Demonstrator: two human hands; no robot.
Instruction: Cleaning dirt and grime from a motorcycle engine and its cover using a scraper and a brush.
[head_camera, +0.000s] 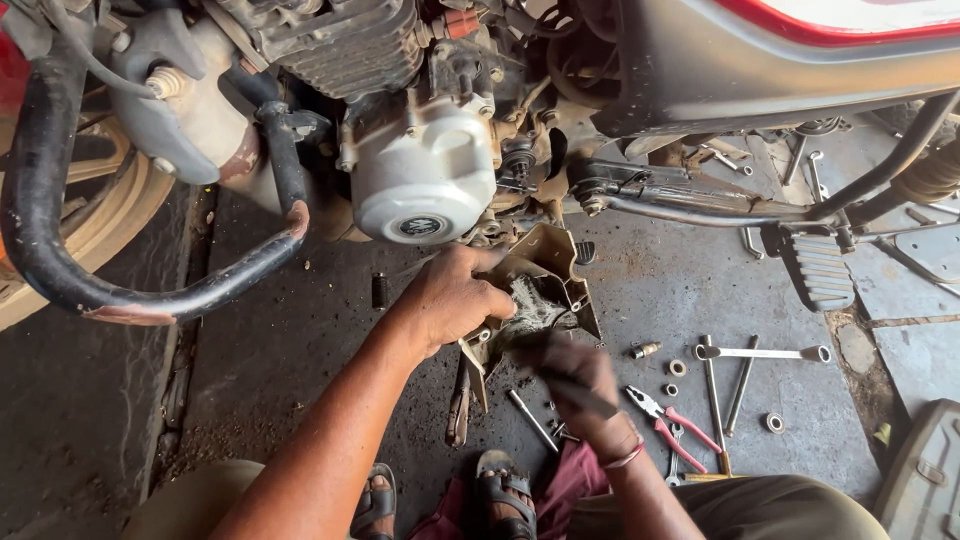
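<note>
The left hand grips the grimy tan metal engine cover by its edge; the blurred right hand pinches a dark tool just below it.

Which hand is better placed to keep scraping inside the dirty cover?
The right hand, probably. It already holds a thin dark tool at the cover's grimy inside, while the left hand grips the cover's edge and steadies it.

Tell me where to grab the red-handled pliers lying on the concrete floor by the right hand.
Grip the red-handled pliers by the two red handles, coming from the lower right. The handles splay open toward that side and lie flat and clear on the concrete floor, while the metal nose points up-left toward the right hand, crowded by small loose parts.
</note>
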